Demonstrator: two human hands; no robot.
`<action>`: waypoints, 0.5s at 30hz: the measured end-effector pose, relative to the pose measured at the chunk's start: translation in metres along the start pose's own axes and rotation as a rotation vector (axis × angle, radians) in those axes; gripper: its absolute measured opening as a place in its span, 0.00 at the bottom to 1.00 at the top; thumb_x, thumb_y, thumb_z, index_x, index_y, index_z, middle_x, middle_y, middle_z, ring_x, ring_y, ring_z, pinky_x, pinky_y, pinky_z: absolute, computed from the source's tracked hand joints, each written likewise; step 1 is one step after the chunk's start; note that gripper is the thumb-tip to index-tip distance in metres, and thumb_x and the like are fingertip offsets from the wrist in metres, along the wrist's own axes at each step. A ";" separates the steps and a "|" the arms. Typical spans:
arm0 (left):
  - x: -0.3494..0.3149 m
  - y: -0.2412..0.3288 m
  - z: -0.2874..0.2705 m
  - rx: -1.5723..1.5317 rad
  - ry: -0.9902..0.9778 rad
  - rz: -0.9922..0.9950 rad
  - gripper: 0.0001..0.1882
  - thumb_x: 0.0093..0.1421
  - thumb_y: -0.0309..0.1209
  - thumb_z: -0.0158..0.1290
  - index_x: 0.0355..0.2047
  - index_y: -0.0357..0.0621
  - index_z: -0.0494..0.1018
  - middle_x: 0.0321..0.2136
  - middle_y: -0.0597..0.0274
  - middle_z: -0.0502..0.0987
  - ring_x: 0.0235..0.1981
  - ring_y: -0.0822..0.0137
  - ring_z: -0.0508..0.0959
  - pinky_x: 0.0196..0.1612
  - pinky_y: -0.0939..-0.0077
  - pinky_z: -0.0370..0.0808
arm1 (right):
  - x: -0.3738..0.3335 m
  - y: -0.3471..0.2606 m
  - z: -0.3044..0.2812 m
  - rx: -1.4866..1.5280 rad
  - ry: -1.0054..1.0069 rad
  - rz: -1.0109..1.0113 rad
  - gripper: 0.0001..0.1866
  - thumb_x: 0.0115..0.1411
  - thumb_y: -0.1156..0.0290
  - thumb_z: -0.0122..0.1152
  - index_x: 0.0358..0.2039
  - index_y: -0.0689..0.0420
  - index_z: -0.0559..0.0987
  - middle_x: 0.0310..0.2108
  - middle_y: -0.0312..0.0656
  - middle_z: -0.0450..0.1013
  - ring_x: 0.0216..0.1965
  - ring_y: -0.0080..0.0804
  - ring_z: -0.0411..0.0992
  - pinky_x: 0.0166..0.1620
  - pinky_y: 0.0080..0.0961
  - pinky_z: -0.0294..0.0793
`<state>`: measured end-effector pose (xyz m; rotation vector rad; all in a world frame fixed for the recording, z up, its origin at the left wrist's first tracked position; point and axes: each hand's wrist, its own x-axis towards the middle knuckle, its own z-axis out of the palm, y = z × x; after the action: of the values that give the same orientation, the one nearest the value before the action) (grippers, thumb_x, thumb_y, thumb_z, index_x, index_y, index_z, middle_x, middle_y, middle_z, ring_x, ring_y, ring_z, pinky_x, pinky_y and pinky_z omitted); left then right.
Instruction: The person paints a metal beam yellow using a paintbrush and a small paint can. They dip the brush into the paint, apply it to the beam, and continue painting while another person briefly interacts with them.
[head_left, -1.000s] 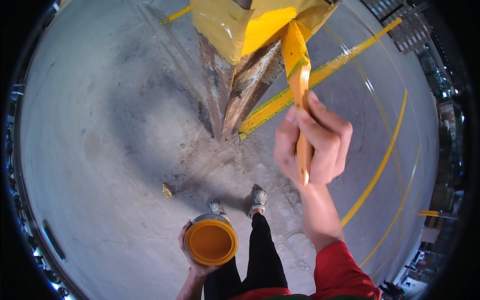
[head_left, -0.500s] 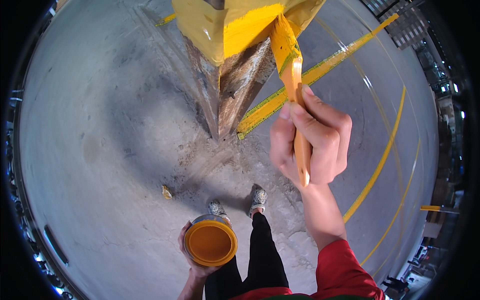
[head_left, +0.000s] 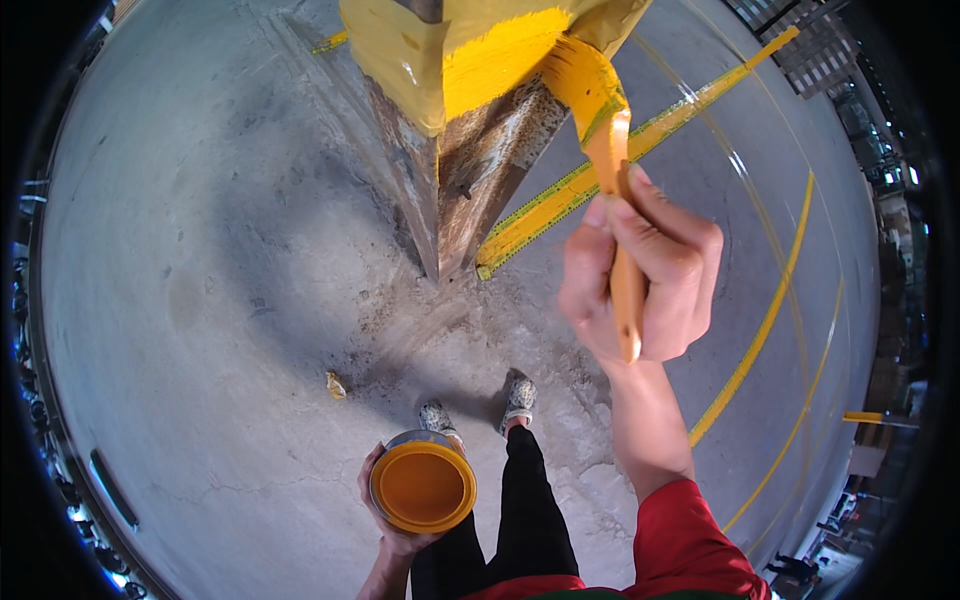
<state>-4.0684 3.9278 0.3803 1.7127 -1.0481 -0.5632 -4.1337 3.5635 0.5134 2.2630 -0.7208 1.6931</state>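
Note:
My right hand (head_left: 650,265) is closed round the wooden handle of a paintbrush (head_left: 628,200), the handle pointing back toward me. Its yellow-coated bristles press, bent, against the right end of the fresh yellow paint on a steel column (head_left: 510,55). Below the paint, the column shows rusty, scuffed metal down to the floor. Low in front of my legs, my left hand (head_left: 385,510) grips an open paint can (head_left: 424,487) from its left side. Yellow-orange paint shows inside the can and coats its rim; the fingers beneath it are partly hidden.
The concrete floor (head_left: 180,300) carries a wide yellow stripe (head_left: 540,215) running from the column's foot to the upper right, and a thinner curved yellow line (head_left: 760,350) on the right. A small crumpled yellowish scrap (head_left: 335,385) lies left of my feet. Stacked pallets (head_left: 815,55) stand far right.
My right hand and the paintbrush have moved a little to the right; the bristles are bent more along the painted face. The paint can stays nearly where it was.

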 end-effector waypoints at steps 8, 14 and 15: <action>0.001 0.000 0.002 -0.032 -0.011 -0.001 0.73 0.43 0.60 0.73 0.73 0.39 0.37 0.69 0.42 0.49 0.70 0.45 0.56 0.71 0.46 0.59 | -0.003 -0.006 -0.002 0.100 -0.035 -0.044 0.13 0.51 0.87 0.69 0.36 0.62 0.78 0.38 0.54 0.79 0.32 0.34 0.79 0.34 0.22 0.80; 0.002 0.000 0.002 -0.003 -0.013 0.001 0.73 0.43 0.60 0.73 0.73 0.39 0.36 0.69 0.41 0.49 0.70 0.45 0.56 0.71 0.46 0.59 | 0.001 0.004 0.007 0.104 0.132 -0.154 0.21 0.31 0.91 0.67 0.32 0.66 0.80 0.33 0.55 0.76 0.19 0.29 0.73 0.22 0.17 0.71; 0.002 0.000 0.001 0.019 -0.013 0.012 0.73 0.43 0.60 0.73 0.73 0.39 0.36 0.69 0.41 0.49 0.70 0.45 0.56 0.71 0.46 0.59 | 0.002 0.005 0.010 0.122 0.188 -0.187 0.21 0.31 0.91 0.67 0.32 0.66 0.80 0.33 0.54 0.76 0.19 0.28 0.72 0.21 0.17 0.71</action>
<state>-4.0683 3.9256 0.3803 1.7206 -1.0752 -0.5587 -4.1273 3.5536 0.5118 2.1328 -0.3623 1.8698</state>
